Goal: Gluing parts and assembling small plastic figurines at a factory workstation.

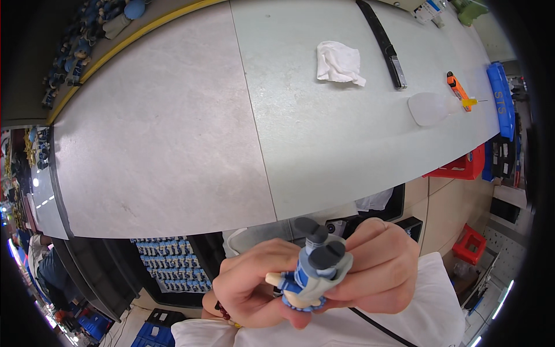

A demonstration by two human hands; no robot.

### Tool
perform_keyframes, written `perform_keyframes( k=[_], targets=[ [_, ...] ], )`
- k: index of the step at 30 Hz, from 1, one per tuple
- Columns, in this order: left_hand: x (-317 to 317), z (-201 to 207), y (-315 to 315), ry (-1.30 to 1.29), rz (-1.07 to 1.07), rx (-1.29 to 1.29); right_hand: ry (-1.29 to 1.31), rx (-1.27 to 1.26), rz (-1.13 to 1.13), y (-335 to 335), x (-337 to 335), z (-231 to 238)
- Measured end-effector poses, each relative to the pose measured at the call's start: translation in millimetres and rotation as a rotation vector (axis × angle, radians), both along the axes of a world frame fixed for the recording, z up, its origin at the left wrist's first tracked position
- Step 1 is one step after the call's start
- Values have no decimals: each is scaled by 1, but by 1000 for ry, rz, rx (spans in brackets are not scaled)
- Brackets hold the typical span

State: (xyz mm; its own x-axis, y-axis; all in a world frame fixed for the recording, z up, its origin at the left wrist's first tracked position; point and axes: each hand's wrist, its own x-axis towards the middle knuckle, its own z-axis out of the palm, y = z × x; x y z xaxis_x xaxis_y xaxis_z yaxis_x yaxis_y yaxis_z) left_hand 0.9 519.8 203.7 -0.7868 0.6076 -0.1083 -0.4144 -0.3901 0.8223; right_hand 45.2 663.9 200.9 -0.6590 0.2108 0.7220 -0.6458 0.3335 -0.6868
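Observation:
A small figurine (300, 274) in blue, grey and white is held upside down over my lap, its dark soles pointing up. My left hand (248, 283) has its fingers closed round the figurine's head end and side, with the thumb beneath. From the other side, my right hand (378, 269) pinches the figurine's grey back part between bent fingers. Both hands are just off the table's near edge. The figurine's face is turned away, and the fingers hide part of its body.
On the table (162, 127) lie a crumpled white tissue (338, 62), a long black tool (383, 43), an orange utility knife (457, 87) and a translucent bottle (428, 110) with a yellow needle tip. Below left, a black tray (199, 254) holds rows of blue figurines. Red crates (462, 165) stand right.

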Motion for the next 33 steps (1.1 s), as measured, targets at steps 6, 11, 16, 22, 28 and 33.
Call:
perform_keyframes(
  k=[6,11,16,22,28,33],
  targets=[
    [-15,-17,-7,344,-234,82,-361,99,91,6,14,17],
    [-6,-7,-9,248,-151,-29,33,61,-43,-2,0,4],
    [1,2,-1,77,-21,-38,-149,109,29,4,12,14],
    [-4,3,-2,135,-54,-54,-84,67,-3,-1,8,8],
    [-7,-5,-1,75,-59,-76,-22,156,-73,4,1,-1],
    [-7,-5,-5,142,-103,-95,110,6,-6,0,3,-14]
  ],
)
